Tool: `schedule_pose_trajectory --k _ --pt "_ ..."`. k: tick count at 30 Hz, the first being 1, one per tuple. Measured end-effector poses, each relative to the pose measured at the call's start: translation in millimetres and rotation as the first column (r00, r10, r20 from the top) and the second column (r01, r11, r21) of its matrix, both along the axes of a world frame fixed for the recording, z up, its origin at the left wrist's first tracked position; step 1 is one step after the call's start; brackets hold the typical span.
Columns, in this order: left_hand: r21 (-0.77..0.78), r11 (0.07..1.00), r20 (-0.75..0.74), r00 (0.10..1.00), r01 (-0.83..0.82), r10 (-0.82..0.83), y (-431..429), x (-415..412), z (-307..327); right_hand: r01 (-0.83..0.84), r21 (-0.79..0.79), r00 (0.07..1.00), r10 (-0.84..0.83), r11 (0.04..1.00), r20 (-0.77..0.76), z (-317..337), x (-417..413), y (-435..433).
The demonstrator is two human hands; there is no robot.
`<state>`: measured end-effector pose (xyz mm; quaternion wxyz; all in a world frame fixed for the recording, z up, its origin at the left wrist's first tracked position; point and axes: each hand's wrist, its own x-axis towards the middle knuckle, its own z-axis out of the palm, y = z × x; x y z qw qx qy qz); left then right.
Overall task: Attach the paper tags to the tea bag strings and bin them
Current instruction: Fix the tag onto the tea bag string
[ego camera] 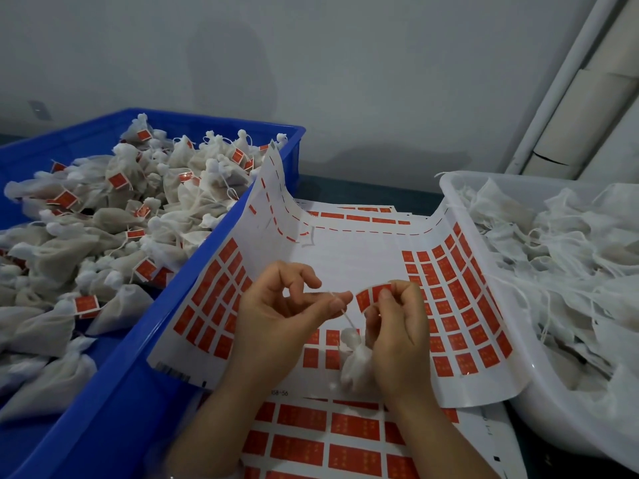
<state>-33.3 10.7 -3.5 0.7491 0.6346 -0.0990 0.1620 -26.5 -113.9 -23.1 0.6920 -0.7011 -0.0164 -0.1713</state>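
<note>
My left hand [276, 312] pinches the white string [340, 307] of a small white tea bag [356, 361], which hangs below and between my hands. My right hand [397, 326] pinches a red paper tag [371, 295] right beside the end of the string. Both hands hover over a curled white sheet of red tags [460, 305]. A blue bin [145, 357] on the left is heaped with tagged tea bags [114, 216]. On the right, a white bin [484, 257] holds untagged tea bags [567, 250].
Further sheets of red tags [345, 437] lie flat under the curled one, near my forearms. A grey wall stands behind the dark tabletop [366, 191]. Cardboard tubes [584, 108] lean against the wall at the far right.
</note>
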Motion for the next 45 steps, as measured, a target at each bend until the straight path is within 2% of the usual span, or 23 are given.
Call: schedule_pose_trajectory --k 4,7,9,13,15,18,20,23,25,29,34,38,45 --pt "0.042 0.999 0.087 0.996 0.003 -0.006 -1 -3 2 -0.145 0.117 0.988 0.15 0.982 -0.04 1 4 -7" --pt "0.034 0.999 0.068 0.998 -0.008 0.006 -1 -2 2 -0.33 0.277 0.936 0.351 0.902 -0.03 5 4 -9" --pt "0.065 0.997 0.043 0.998 -0.046 0.043 -1 -1 0 -0.392 0.359 0.909 0.417 0.847 0.008 7 4 -10" --pt "0.145 0.988 -0.027 0.998 -0.052 0.056 0 2 -2 -0.424 0.432 0.889 0.457 0.796 0.03 10 3 -8" --pt "0.096 0.993 -0.08 0.994 -0.062 0.07 1 3 -3 -0.396 0.452 0.9 0.435 0.799 0.019 9 3 -8" --pt "0.006 0.984 -0.11 0.978 -0.18 0.18 8 5 -1 -0.358 0.474 0.914 0.407 0.804 0.001 7 5 -10" --pt "0.058 0.99 -0.094 0.987 -0.126 0.131 13 4 2 -0.346 0.483 0.919 0.394 0.804 0.003 8 5 -12" --pt "0.218 0.971 -0.088 0.993 0.1 -0.083 13 -1 6 -0.33 0.468 0.929 0.369 0.82 0.009 9 4 -13" --pt "0.271 0.951 -0.086 0.988 0.151 -0.132 11 -2 6 -0.305 0.457 0.939 0.343 0.835 0.001 9 4 -13" --pt "0.287 0.944 -0.099 0.985 0.161 -0.138 10 -3 4 -0.284 0.418 0.95 0.311 0.863 0.003 12 3 -13" --pt "0.284 0.936 -0.106 0.977 0.207 -0.184 12 -2 5 -0.218 0.229 0.973 0.231 0.949 -0.028 10 4 -15" --pt "0.31 0.93 -0.064 0.98 0.197 -0.186 10 -3 6 -0.195 0.118 0.98 0.199 0.974 -0.022 8 5 -16" --pt "0.336 0.932 -0.026 0.99 0.137 -0.137 9 -3 5 -0.191 0.083 0.981 0.192 0.978 -0.002 7 3 -13"
